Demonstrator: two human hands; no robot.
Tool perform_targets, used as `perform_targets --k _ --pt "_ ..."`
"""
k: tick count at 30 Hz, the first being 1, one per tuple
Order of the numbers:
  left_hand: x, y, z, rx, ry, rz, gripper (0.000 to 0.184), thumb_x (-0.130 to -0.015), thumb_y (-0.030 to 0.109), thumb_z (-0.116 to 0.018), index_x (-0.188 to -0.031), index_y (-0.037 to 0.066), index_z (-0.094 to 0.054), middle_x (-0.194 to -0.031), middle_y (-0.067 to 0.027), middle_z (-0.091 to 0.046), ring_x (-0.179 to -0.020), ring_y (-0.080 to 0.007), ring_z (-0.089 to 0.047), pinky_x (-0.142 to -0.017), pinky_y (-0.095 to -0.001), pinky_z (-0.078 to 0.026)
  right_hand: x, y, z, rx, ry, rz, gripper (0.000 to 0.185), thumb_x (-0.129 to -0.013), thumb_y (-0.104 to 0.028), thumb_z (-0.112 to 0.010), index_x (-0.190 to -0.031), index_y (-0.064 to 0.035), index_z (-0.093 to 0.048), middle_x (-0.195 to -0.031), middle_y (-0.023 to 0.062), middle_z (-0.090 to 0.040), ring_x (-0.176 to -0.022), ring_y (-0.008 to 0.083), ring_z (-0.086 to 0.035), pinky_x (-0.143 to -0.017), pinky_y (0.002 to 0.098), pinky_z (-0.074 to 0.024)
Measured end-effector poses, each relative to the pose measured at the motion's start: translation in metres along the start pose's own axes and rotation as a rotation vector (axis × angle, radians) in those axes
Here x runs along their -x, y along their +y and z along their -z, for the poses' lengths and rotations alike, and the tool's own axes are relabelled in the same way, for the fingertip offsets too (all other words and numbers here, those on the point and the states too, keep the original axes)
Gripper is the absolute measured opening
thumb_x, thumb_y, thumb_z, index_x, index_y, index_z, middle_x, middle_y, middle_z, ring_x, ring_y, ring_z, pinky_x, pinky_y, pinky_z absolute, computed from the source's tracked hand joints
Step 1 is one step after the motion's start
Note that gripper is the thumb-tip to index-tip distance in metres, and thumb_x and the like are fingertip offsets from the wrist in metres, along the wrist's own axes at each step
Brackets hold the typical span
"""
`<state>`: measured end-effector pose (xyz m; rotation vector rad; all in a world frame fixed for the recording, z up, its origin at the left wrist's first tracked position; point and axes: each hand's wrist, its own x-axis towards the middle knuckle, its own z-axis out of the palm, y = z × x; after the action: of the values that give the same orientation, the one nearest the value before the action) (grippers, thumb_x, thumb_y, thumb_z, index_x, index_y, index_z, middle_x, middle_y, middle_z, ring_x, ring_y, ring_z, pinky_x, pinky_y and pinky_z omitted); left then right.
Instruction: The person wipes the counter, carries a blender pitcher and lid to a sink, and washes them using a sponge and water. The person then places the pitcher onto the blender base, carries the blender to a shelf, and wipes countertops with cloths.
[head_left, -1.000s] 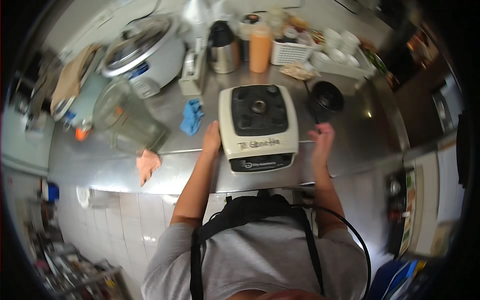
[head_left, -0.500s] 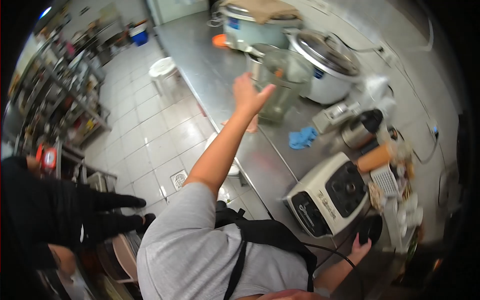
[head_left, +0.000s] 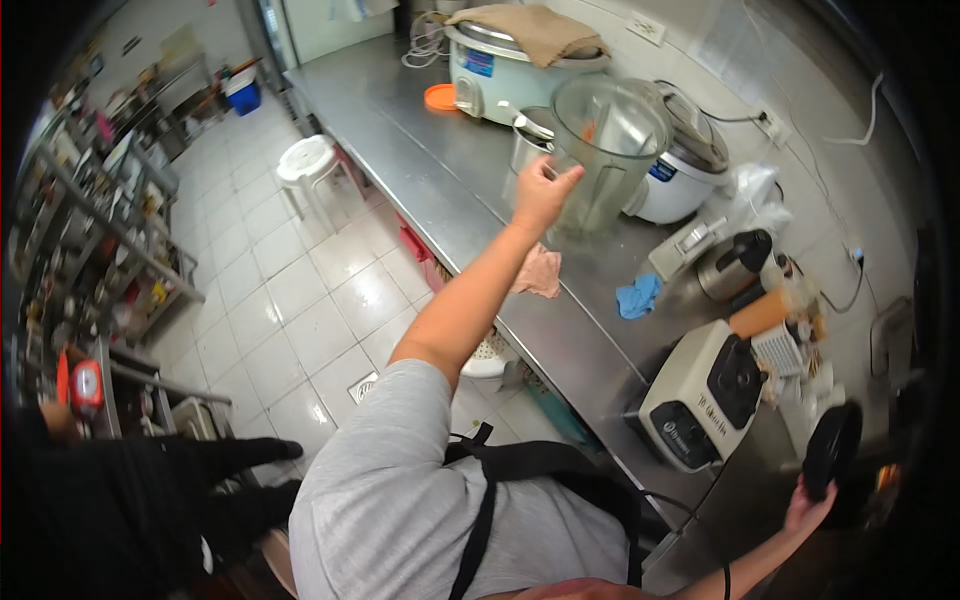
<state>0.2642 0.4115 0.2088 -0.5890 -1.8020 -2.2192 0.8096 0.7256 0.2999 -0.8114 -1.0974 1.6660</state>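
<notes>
A clear blender jar (head_left: 612, 165) stands near upright at the counter's far part. My left hand (head_left: 545, 195) is closed at the jar's near side, around its handle, with the thumb on top. Whether the jar touches the counter is hard to tell. Far to the right, my right hand (head_left: 805, 507) grips a round black lid (head_left: 833, 448), held up on edge beyond the blender base. The cream blender base (head_left: 700, 400) sits on the counter between my two hands, with no jar on it. Beside the jar is a metal pot (head_left: 530, 150) with a utensil inside.
Two rice cookers (head_left: 500, 75) stand along the wall. A blue cloth (head_left: 638, 297) and a pinkish cloth (head_left: 540, 272) lie on the steel counter (head_left: 400, 140). A thermal jug (head_left: 735, 265) is near the wall. A white stool (head_left: 308, 160) and a person in black (head_left: 150, 500) are at left.
My right hand has moved outward with the black lid, away from the blender base, and raised it. My left hand stays at the jar. The whole view has shifted.
</notes>
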Motion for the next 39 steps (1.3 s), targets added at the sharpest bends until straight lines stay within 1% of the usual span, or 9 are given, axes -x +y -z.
perform_targets --k 4,7,17,22,27,28,30,36,39 --pt "-0.002 0.064 0.046 -0.262 -0.029 -0.358 0.029 -0.068 0.026 -0.065 -0.079 0.000 -0.059 -0.058 -0.0026 -0.052 -0.052 -0.0079 -0.041 -0.047 -0.0246 -0.035 0.063 -0.013 -0.143 0.005 -0.264 -0.098 0.039 -0.079 -0.027 -0.046 -0.108 0.0000 -0.044 -0.107 0.0142 -0.050 -0.098 0.0252 -0.050 -0.084 0.0376 -0.0389" --pt "-0.003 0.062 0.064 -0.053 -0.104 -0.268 0.025 -0.068 0.019 -0.066 -0.064 0.001 -0.050 -0.052 0.0012 -0.044 -0.046 -0.0056 -0.034 -0.041 -0.0214 -0.029 0.073 0.003 -0.242 0.047 -0.441 -0.030 0.032 -0.078 -0.027 -0.046 -0.102 -0.0045 -0.048 -0.097 0.0107 -0.056 -0.084 0.0233 -0.055 -0.069 0.0370 -0.0456" --pt "0.004 0.036 0.103 -0.276 -0.079 -0.231 0.033 -0.064 0.019 -0.070 -0.058 0.001 -0.043 -0.048 0.0015 -0.036 -0.047 -0.0079 -0.029 -0.041 -0.0234 -0.027 0.072 0.112 -0.506 0.577 -0.912 -0.081 0.036 -0.075 -0.032 -0.043 -0.094 -0.0020 -0.047 -0.069 0.0113 -0.057 -0.049 0.0243 -0.056 -0.044 0.0323 -0.0473" --pt "-0.008 0.002 0.112 -0.321 -0.007 -0.160 0.030 -0.064 0.018 -0.070 -0.061 0.001 -0.046 -0.051 0.0014 -0.041 -0.049 -0.0072 -0.032 -0.043 -0.0223 -0.029 0.045 0.149 -0.529 0.914 -1.037 -0.082 0.056 -0.075 -0.051 -0.039 -0.108 -0.0062 -0.043 -0.093 0.0135 -0.053 -0.052 0.0171 -0.055 -0.044 0.0248 -0.0434" --pt "-0.030 -0.014 0.124 -0.485 0.086 -0.162 0.024 -0.064 0.016 -0.070 -0.069 -0.001 -0.053 -0.057 -0.0004 -0.050 -0.052 -0.0069 -0.040 -0.048 -0.0212 -0.034 -0.050 0.212 -0.439 0.772 -0.557 -0.012 0.054 -0.076 -0.048 -0.043 -0.107 -0.0040 -0.048 -0.097 0.0123 -0.053 -0.067 0.0218 -0.057 -0.054 0.0263 -0.0455" --pt "-0.034 -0.013 0.126 -0.498 0.082 -0.138 0.021 -0.065 0.014 -0.068 -0.069 0.000 -0.053 -0.059 -0.0012 -0.052 -0.054 -0.0070 -0.042 -0.049 -0.0217 -0.035 -0.114 0.274 -0.400 1.207 -0.490 0.248 0.051 -0.075 -0.044 -0.046 -0.104 -0.0029 -0.052 -0.108 0.0143 -0.051 -0.089 0.0297 -0.054 -0.075 0.0346 -0.0436" --pt "-0.044 -0.023 0.130 -0.478 0.127 -0.118 0.019 -0.066 0.013 -0.067 -0.069 0.000 -0.053 -0.061 -0.0013 -0.052 -0.054 -0.0070 -0.043 -0.050 -0.0211 -0.036 -0.128 0.334 -0.351 1.646 -0.319 -0.095 0.047 -0.074 -0.037 -0.050 -0.112 -0.0103 -0.047 -0.118 0.0137 -0.042 -0.104 0.0331 -0.043 -0.086 0.0342 -0.0369" --pt "-0.071 -0.057 0.145 -0.295 0.254 -0.026 0.015 -0.073 0.010 -0.060 -0.068 0.002 -0.048 -0.055 0.0020 -0.045 -0.047 -0.0039 -0.038 -0.042 -0.0183 -0.029 -0.101 0.405 -0.321 1.331 -0.155 0.059 0.032 -0.069 -0.009 -0.051 -0.101 -0.0136 -0.053 -0.105 0.0135 -0.046 -0.100 0.0298 -0.043 -0.088 0.0355 -0.0343" --pt "-0.079 -0.069 0.153 -0.167 0.327 0.010 0.017 -0.074 0.010 -0.060 -0.068 0.005 -0.044 -0.050 0.0037 -0.039 -0.041 -0.0031 -0.032 -0.036 -0.0182 -0.023 -0.140 0.366 -0.310 1.301 0.303 0.128 0.030 -0.071 -0.007 -0.047 -0.100 -0.0088 -0.053 -0.107 0.0136 -0.045 -0.099 0.0301 -0.043 -0.087 0.0364 -0.0339"
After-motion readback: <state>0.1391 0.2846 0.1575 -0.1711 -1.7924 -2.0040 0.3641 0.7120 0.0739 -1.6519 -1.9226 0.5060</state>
